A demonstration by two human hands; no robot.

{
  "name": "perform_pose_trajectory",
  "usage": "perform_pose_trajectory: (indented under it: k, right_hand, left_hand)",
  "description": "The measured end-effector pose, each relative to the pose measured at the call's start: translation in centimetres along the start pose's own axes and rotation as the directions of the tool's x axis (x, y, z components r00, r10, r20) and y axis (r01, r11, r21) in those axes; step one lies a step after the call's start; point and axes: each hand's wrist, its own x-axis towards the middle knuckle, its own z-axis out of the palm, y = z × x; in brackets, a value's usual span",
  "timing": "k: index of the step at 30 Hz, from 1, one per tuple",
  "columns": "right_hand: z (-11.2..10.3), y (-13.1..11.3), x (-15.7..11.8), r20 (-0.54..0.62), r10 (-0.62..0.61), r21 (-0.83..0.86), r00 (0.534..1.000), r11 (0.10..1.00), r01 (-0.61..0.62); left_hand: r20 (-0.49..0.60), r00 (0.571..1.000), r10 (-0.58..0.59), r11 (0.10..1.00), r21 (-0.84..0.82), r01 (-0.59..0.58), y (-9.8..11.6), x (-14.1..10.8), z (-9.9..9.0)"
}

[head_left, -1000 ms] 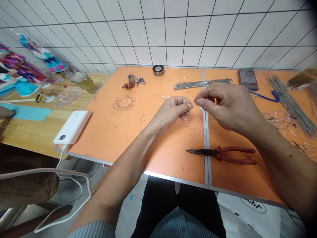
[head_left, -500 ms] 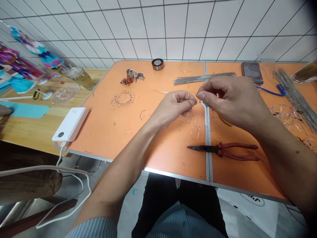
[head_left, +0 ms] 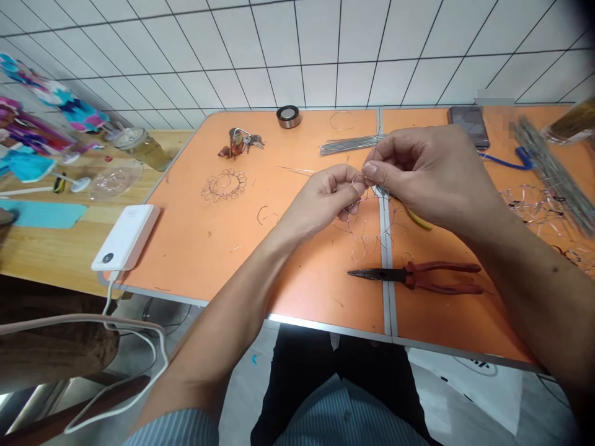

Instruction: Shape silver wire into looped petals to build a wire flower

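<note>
Thin looped wire [head_left: 365,238] hangs below my hands over the orange table [head_left: 302,279]. My left hand [head_left: 337,192] pinches part of this wire between thumb and fingers. Close against it, my right hand [head_left: 413,170] is closed in a pinch on the same wire near the left fingertips. The exact spot where the fingers meet is partly hidden. Long-nose pliers [head_left: 416,277] with red handles lie in front of the hands, jaws pointing left. A finished-looking ring of wire loops [head_left: 224,186] lies flat to the left.
Straight wires [head_left: 348,144] lie in a bundle behind my hands. A tape roll [head_left: 288,116], keys [head_left: 248,141] and a phone [head_left: 468,127] rest toward the back. At left is a white power bank [head_left: 126,237] with a cable. More wire pieces [head_left: 534,204] lie at right.
The view has shifted slightly, so the table items sit a little further left and higher. My hands stay pinched together, and the hanging wire loops have swung or turned a little.
</note>
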Motion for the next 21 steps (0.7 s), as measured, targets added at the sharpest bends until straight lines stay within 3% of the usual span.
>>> perform_pose_trajectory:
  k: [4, 12, 21]
  right_hand:
    - [-0.02, 0.18, 0.03, -0.011, 0.015, 0.019, 1.000, 1.000, -0.015]
    - [0.04, -0.02, 0.11, -0.039, 0.013, 0.051, 0.999, 0.999, -0.011]
    - [0.00, -0.25, -0.08, -0.009, -0.014, 0.060, 1.000, 0.998, 0.015]
  left_hand:
    - [-0.082, 0.996, 0.035, 0.998, 0.054, -0.031, -0.08, -0.03, 0.10]
    - [-0.137, 0.982, 0.131, 0.989, 0.085, -0.120, -0.37, -0.02, -0.08]
    - [-0.117, 0.987, 0.115, 0.989, 0.112, -0.102, -0.05, -0.01, -0.18]
